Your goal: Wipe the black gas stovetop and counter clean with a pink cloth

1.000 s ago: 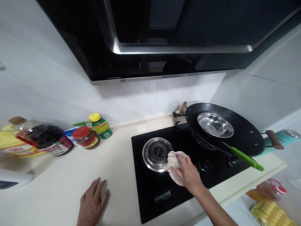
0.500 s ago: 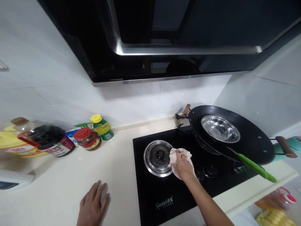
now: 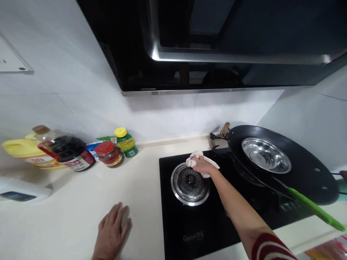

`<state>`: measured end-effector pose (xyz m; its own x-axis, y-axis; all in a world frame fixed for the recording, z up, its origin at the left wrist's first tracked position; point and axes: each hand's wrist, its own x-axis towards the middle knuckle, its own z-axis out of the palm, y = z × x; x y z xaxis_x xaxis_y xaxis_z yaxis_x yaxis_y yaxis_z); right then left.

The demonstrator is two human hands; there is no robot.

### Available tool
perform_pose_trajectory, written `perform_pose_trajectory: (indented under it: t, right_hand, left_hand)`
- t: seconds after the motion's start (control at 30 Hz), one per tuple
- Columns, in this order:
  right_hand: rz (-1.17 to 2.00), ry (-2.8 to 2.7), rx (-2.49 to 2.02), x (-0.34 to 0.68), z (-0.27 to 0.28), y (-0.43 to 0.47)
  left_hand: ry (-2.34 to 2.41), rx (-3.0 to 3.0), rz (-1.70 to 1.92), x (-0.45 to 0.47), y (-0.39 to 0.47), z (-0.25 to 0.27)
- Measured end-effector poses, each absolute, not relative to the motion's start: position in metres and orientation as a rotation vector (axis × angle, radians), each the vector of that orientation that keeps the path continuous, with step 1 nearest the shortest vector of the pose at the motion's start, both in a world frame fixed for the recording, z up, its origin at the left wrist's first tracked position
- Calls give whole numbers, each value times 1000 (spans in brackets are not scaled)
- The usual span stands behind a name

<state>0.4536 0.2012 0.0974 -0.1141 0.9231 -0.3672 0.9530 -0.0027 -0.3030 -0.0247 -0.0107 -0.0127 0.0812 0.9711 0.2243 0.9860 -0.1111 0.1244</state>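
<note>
My right hand (image 3: 202, 165) is closed on a pale pink cloth (image 3: 210, 163) and presses it at the upper right rim of the left gas burner (image 3: 190, 184). Part of the cloth spreads out under and behind my fingers. The burner's round metal ring is set in a black glass cooktop (image 3: 179, 224). To the left, my left hand (image 3: 112, 226) rests palm down on the white countertop (image 3: 143, 202), fingers stretched out and holding nothing.
A black wok (image 3: 303, 173) sits over the right burner, with a steel bowl (image 3: 267, 155) and a green-handled utensil (image 3: 316, 209) in it. Against the wall stand a red-lidded jar (image 3: 110, 155), a yellow-capped green bottle (image 3: 126, 142) and a dark sauce bottle (image 3: 70, 151). A range hood (image 3: 217, 76) overhangs.
My right hand has slid the cloth from the burner's right side up to its far rim. The view has shifted left. My left hand stays flat on the counter.
</note>
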Motion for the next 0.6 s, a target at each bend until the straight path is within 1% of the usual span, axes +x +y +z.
perform_pose_trajectory:
  t: [0.13,0.23,0.33,0.43,0.6]
  right_hand:
    - [-760,2256,1962,405,108,220]
    - [-744,2332,1870,354,109,214]
    - [-738,2441,1702,305,106,184]
    - [-683,2556,1589,280,98,137]
    - [-721,2652,1558,307,79,70]
  left_hand:
    - [-2058,-2266,-407,-24,-11,-12]
    - [-2096,-2255,-410,-23,-12,-11]
    - [-2112,-2259,-404,-23,-12,-10]
    - [-2103,-2257,-408,-24,-12,-11]
    - [-2089,-2257,-431,-27,-11,-13]
